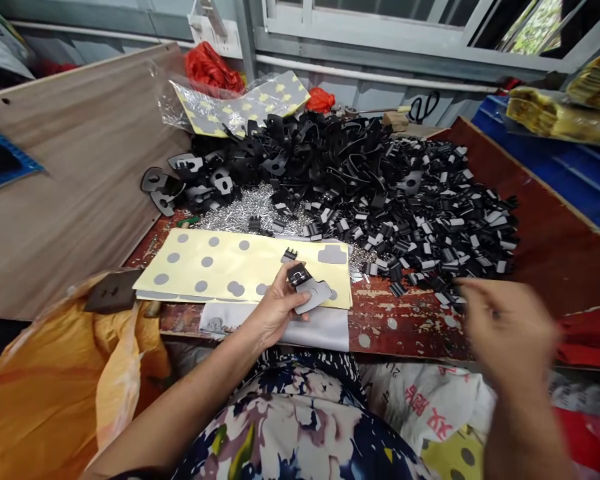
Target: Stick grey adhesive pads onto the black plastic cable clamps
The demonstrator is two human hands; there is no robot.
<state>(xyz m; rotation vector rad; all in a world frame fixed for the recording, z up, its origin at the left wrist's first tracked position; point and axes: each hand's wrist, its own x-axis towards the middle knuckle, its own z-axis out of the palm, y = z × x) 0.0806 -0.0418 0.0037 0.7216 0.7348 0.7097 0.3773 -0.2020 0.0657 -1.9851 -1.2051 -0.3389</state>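
Our left hand (275, 310) pinched a grey plastic bracket (312, 292) above the yellow sticker sheet (220, 265); our right hand (505, 333), blurred, hovered near the black clip pile (430, 220), its grip unclear to us.

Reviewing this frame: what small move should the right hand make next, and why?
Likely, the right hand should dip to the near edge of the pile of small black clips and pinch one. It hangs blurred right beside that edge, with nothing discernible in it, while the left hand already holds a black-and-grey part over the yellow sheet.
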